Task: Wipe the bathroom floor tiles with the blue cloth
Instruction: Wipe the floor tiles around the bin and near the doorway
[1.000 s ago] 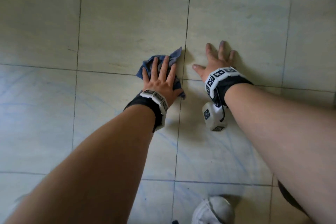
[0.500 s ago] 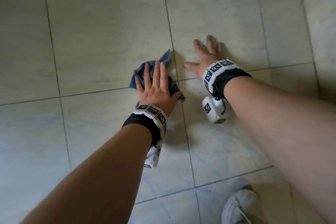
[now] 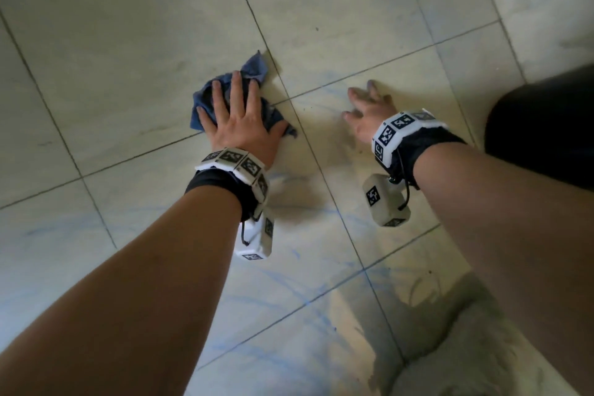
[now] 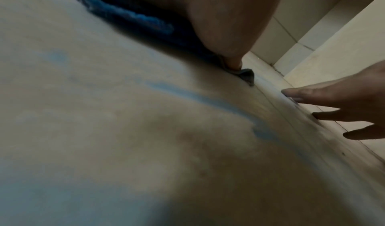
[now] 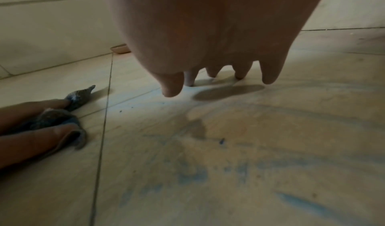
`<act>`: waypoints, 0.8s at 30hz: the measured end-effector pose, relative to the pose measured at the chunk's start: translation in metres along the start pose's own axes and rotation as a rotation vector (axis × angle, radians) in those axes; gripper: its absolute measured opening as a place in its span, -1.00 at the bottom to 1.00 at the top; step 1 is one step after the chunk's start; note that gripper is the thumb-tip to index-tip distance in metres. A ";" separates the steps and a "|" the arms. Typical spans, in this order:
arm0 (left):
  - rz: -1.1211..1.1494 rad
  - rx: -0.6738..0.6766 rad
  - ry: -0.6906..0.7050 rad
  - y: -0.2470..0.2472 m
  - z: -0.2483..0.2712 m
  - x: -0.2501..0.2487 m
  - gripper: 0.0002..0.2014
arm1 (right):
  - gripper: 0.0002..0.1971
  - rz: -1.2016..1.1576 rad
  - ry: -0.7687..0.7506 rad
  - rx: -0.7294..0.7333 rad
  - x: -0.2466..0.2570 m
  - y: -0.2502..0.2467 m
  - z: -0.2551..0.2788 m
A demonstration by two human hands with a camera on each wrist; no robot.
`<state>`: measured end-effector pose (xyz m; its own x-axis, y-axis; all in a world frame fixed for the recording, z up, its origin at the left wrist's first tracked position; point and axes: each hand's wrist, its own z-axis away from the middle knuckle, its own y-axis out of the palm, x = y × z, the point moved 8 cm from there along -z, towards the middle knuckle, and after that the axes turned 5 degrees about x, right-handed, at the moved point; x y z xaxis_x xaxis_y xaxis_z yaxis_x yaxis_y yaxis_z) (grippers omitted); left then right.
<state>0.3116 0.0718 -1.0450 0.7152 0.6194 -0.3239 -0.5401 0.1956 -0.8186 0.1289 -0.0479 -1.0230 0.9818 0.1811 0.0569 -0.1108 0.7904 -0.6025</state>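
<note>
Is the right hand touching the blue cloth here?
No. The right hand rests with spread fingers on bare floor tile, apart from the blue cloth under the left hand.

A: what's on the wrists?
B: black wristbands (image 3: 221,182) under white marker bands (image 3: 400,128) with black square codes, plus a white camera block (image 3: 384,201) dangling on a black cable.

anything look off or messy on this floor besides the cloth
Yes: faint blue streaks and smears mark the floor tiles nearest the person, like dye or residue. Small dark specks lie by the right hand. The blue cloth, crumpled, is pressed flat under the left hand.
</note>
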 end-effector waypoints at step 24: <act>-0.019 -0.074 -0.255 -0.011 -0.016 -0.003 -0.09 | -0.44 0.002 -0.024 -0.095 -0.100 -0.045 -0.032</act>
<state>0.3226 0.0555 -1.0430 0.5844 0.7899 -0.1859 -0.4873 0.1585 -0.8587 0.0403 -0.1209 -1.0271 0.9775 0.1977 0.0741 -0.0967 0.7314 -0.6751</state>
